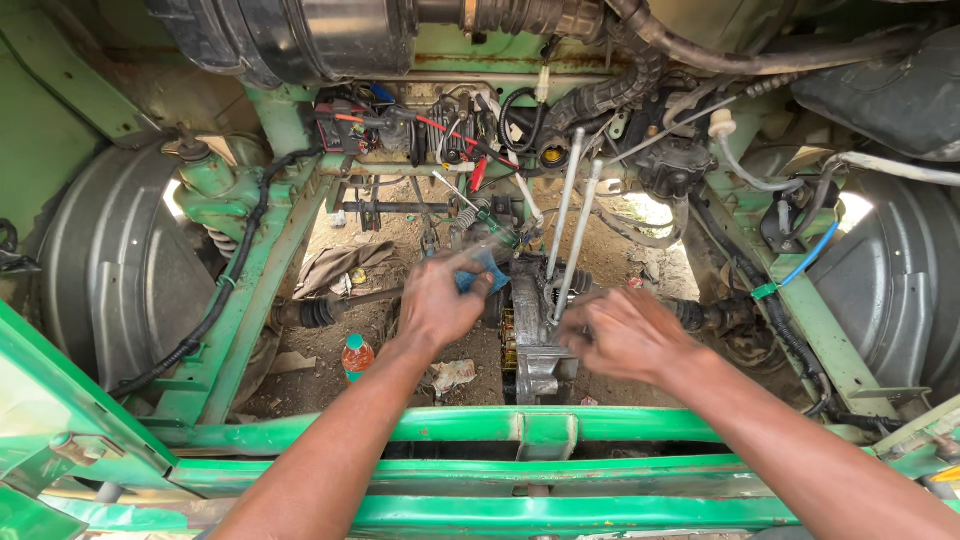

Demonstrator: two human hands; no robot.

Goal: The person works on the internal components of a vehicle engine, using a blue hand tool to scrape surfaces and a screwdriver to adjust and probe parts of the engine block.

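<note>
**Both hands at the gearbox casing inside the green vehicle bay**

The left hand [438,300] was closed around a small blue object [482,268], blurred, which stuck out past the fingertips toward 1 o'clock; what it was could not be told. The right hand [622,333] was curled, its fingers [572,335] pinched at the foot of two long metal studs [570,225], which rose from the fingertips toward 12 o'clock, leaning slightly. The studs stood up from a grey metal casing [535,350], which lay between the two hands, touching the right fingertips and just at 3 o'clock of the left hand.

At 7 o'clock of the left hand, an orange bottle with a green cap [356,354] lay on the dirt ground. A green crossbar [470,425] ran under both forearms at 6 o'clock. A black ribbed hose [600,95] curved overhead at 12 o'clock.
</note>
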